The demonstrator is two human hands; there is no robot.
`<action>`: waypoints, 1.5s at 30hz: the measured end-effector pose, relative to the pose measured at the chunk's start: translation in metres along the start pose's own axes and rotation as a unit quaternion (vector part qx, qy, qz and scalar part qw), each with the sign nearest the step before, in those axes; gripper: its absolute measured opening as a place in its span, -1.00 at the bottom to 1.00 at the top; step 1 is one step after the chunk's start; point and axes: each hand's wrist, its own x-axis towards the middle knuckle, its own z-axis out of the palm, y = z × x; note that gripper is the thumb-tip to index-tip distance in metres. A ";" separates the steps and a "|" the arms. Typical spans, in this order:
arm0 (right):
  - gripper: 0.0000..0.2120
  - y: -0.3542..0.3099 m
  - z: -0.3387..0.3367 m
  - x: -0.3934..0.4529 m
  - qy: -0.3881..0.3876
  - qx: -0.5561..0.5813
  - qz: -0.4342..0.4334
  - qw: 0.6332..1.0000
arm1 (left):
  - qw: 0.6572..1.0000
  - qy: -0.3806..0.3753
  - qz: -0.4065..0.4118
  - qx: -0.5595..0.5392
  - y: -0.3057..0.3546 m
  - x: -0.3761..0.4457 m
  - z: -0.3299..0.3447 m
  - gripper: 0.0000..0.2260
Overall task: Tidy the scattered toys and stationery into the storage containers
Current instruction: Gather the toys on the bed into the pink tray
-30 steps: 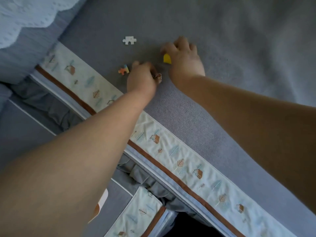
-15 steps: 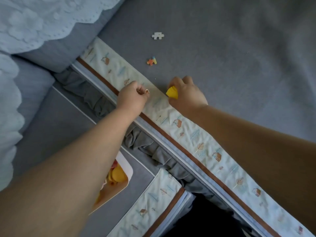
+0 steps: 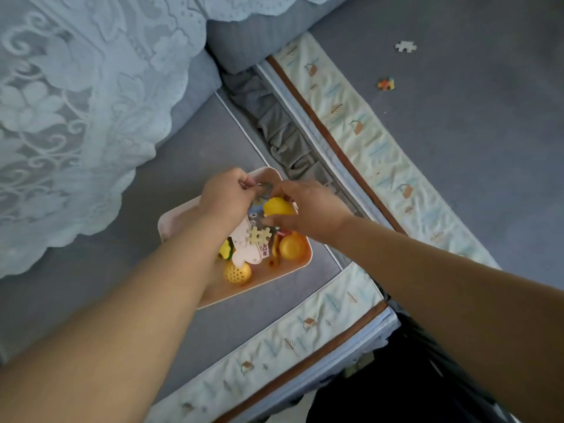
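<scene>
A pale pink tray (image 3: pixel 171 219) sits on the grey seat cushion and holds several toys: a yellow cup (image 3: pixel 292 246), a dotted yellow ball (image 3: pixel 237 273), a cream lattice piece (image 3: pixel 260 235) and a pinkish flat piece (image 3: pixel 245 248). Both hands hover over the tray's far end. My left hand (image 3: pixel 225 196) pinches a small metal clip between its curled fingers. Held between thumb and fingers of my right hand (image 3: pixel 308 206) is a yellow toy piece (image 3: pixel 277 207). On the grey blanket at the upper right lie a white puzzle piece (image 3: pixel 406 46) and a coloured puzzle piece (image 3: pixel 386 84).
A patterned cream border with a brown stripe (image 3: pixel 360 129) runs diagonally between the seat and the blanket, beside a gap of bunched grey cloth (image 3: pixel 283 138). A pale blue lace cover (image 3: pixel 76 102) drapes the left. A dark space (image 3: pixel 406 386) lies at the bottom right.
Both hands have come back from the blanket to the tray, carrying the clip and the yellow piece. The view has swung down and left, so the tray is now in full sight.
</scene>
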 end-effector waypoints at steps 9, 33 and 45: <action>-0.65 0.044 -0.023 0.015 0.051 0.004 0.065 0.997 | 0.999 0.014 0.037 -0.022 0.030 0.012 0.009 -0.88; -0.63 0.235 -0.196 0.159 0.254 0.040 0.224 0.940 | 0.983 -0.050 0.172 0.034 0.250 0.177 0.146 -0.65; -0.82 0.226 -0.187 0.135 0.168 0.049 0.226 0.958 | 0.975 -0.140 0.170 -0.027 0.246 0.198 0.135 -0.76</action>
